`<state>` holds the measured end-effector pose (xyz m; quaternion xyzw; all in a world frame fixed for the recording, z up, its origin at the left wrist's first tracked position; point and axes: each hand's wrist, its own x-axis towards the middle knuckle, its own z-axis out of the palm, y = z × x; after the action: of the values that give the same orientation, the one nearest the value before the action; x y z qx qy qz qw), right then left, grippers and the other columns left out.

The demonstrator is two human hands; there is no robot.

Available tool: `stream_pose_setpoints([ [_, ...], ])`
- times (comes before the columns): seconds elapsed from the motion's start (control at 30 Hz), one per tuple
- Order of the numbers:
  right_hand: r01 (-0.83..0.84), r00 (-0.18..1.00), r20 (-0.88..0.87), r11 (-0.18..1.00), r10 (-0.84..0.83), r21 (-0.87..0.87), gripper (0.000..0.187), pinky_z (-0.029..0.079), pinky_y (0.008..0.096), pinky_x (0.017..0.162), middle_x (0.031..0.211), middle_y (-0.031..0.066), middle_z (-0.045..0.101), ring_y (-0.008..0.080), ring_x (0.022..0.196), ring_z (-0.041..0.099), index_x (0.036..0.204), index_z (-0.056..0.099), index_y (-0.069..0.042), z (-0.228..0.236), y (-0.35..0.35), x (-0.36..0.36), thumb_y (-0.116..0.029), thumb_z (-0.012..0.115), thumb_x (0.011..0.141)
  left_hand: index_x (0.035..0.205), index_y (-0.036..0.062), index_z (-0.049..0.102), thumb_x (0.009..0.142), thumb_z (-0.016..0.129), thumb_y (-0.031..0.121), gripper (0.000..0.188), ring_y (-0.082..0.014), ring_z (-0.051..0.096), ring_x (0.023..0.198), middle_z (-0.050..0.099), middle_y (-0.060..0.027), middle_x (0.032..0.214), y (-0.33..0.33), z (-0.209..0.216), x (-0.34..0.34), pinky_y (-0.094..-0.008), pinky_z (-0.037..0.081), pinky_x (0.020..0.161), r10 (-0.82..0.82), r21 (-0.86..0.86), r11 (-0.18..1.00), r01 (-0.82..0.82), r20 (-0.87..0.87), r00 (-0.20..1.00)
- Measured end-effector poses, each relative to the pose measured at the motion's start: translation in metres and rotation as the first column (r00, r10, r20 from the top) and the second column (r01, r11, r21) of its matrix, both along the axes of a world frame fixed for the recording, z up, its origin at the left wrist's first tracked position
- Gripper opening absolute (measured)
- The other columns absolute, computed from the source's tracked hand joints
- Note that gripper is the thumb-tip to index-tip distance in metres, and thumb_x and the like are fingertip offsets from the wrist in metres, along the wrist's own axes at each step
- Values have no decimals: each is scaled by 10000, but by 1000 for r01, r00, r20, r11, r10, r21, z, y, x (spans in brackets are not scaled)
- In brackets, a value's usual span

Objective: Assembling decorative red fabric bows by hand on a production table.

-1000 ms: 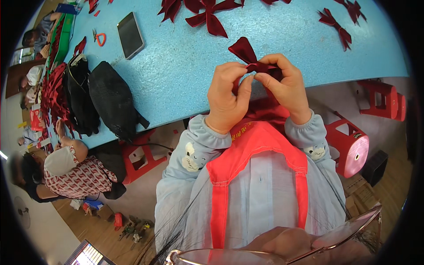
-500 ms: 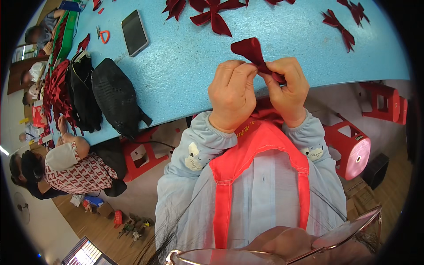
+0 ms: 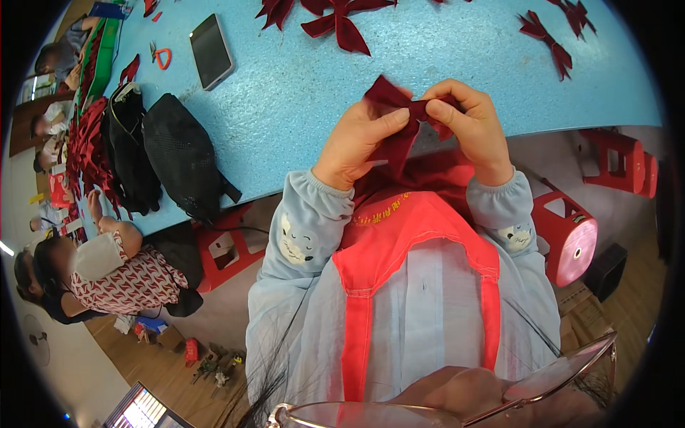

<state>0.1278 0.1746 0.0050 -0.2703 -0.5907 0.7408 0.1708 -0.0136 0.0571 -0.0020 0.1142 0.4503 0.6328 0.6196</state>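
Blue tabletop (image 3: 285, 114) stretches behind; near its close edge, a dark-red ribbon bow (image 3: 418, 110) sits between the left hand (image 3: 354, 141) and right hand (image 3: 477, 133), thumbs and fingers pinching it; the left has just turned thumb-up, leaving more ribbon exposed

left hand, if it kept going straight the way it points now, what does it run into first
The left hand would most likely first push into the dark red ribbon bow it pinches, then probably the right hand just beyond, though depth is unclear in this single view.
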Motion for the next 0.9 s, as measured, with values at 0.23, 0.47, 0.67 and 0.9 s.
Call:
stream_pose_setpoints([
  [0.23, 389, 915, -157, 917, -373, 89, 127, 437, 206, 609, 757, -3, 602, 69, 652, 531, 953, 605, -9, 9, -13, -18, -87, 578, 856, 1091, -16, 529, 810, 643, 81, 319, -187, 604, 812, 621, -96, 933, 3, 6, 2, -308, 489, 749, 119, 82, 989, -120, 23, 993],
  [0.47, 192, 981, -38, 979, -190, 62, 196, 464, 246, 664, 831, 38, 621, 119, 735, 574, 1024, 602, -14, -18, -15, 0, -39, 579, 831, 991, -7, 535, 830, 613, 55, 189, -189, 604, 790, 622, -106, 909, 7, 3, 17, -314, 494, 719, 356, 134, 923, -360, 54, 933],
  [0.67, 286, 954, -232, 340, -190, 896, 316, 467, 283, 670, 866, 79, 609, 208, 764, 577, 1017, 621, -30, -11, -22, -1, 63, 613, 715, 922, 5, 534, 849, 578, 34, 91, -181, 599, 772, 624, -103, 905, 11, -2, 21, -310, 489, 719, 495, 225, 835, -503, 94, 864],
  [0.9, 328, 944, -330, 150, -9, 933, 342, 464, 321, 691, 952, 111, 571, 269, 880, 559, 973, 645, -47, -2, -8, -1, 88, 597, 663, 951, 10, 536, 859, 559, 32, 97, -187, 598, 768, 620, -99, 893, 7, 11, 19, -315, 485, 734, 462, 219, 861, -460, 44, 886],
])
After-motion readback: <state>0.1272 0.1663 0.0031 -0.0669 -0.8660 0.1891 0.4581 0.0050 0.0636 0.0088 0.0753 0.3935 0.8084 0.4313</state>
